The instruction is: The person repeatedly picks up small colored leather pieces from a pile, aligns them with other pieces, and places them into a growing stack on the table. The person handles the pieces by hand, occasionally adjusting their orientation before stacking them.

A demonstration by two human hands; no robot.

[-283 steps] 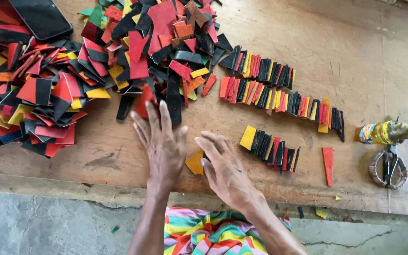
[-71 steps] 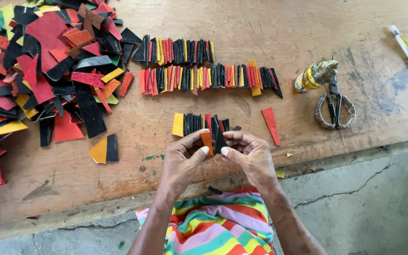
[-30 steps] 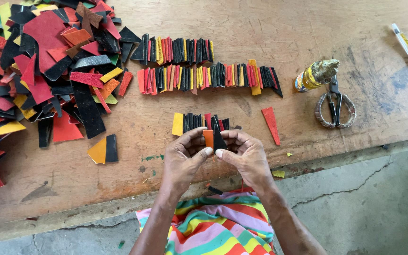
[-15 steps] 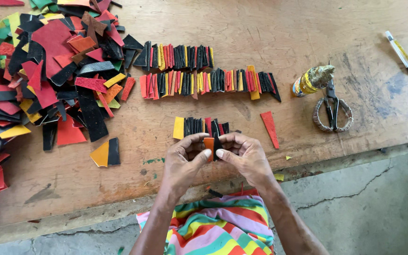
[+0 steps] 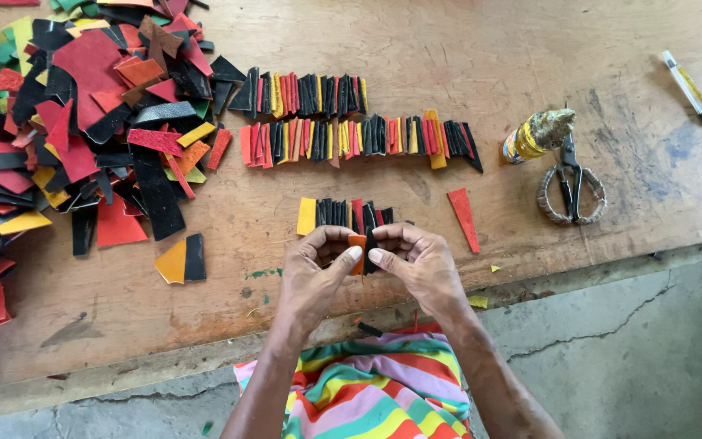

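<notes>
My left hand (image 5: 314,272) and my right hand (image 5: 416,260) meet over the near edge of a wooden table (image 5: 481,65). Between their fingertips they pinch a small stack of cut pieces, an orange piece (image 5: 357,247) beside a black piece (image 5: 370,244). Just beyond the hands stands a short row of upright pieces (image 5: 343,215), yellow at its left end, mostly black with some red. Farther back lie two longer rows of mixed pieces (image 5: 351,134).
A big heap of red, black, yellow and green scraps (image 5: 75,122) covers the table's left. A yellow-and-black pair of pieces (image 5: 180,260) and a red sliver (image 5: 464,218) lie loose. Scissors (image 5: 570,191), a wrapped bottle (image 5: 534,136) and a small tool (image 5: 692,88) are at right.
Nine seconds ago both hands lay flat, gathering pieces on the table. Since then they hold a small stack between fingertips, near the short row; over the last second they barely moved.
</notes>
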